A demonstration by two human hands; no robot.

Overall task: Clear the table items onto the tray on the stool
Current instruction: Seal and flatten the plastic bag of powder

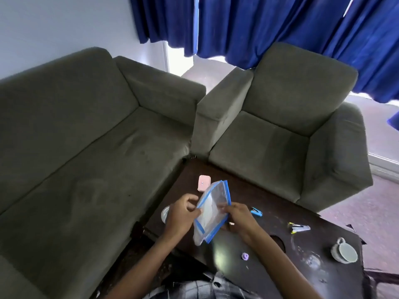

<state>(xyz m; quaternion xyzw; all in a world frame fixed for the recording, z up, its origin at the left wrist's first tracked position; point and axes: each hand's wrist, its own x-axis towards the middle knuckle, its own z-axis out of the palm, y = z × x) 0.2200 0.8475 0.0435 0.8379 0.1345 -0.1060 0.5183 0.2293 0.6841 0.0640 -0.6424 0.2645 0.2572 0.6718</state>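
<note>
- While both hands are up over the dark table (269, 201), I see them sharing one item: a clear zip bag with blue edges (212, 209), held tilted above the tabletop.
- My view has the left hand (181, 214) with fingers curled, pinching the bag's left edge between thumb and fingertips.
- Over on the other side, the right hand (239, 214) pinches the bag's right edge, fingers bent round it.
- Just beyond the bag, a small pink box (203, 183) lies flat on the table.
- Near the right hand, a blue stapler (256, 212) sits on the table.
- Further right, I see a black and yellow tool (299, 227); too blurred for me to name it.
- At the right end, a pale teacup (345, 252) lies on its side, its mouth facing me.
- Between the forearms, a little purple object (245, 256) rests on the table.
- Peeking out behind the left hand at the table's edge, a round clear item (164, 213); I cannot tell what.
- Behind it all, a grey-green sofa (75, 137), a matching armchair (291, 126) and blue curtains (280, 24).
</note>
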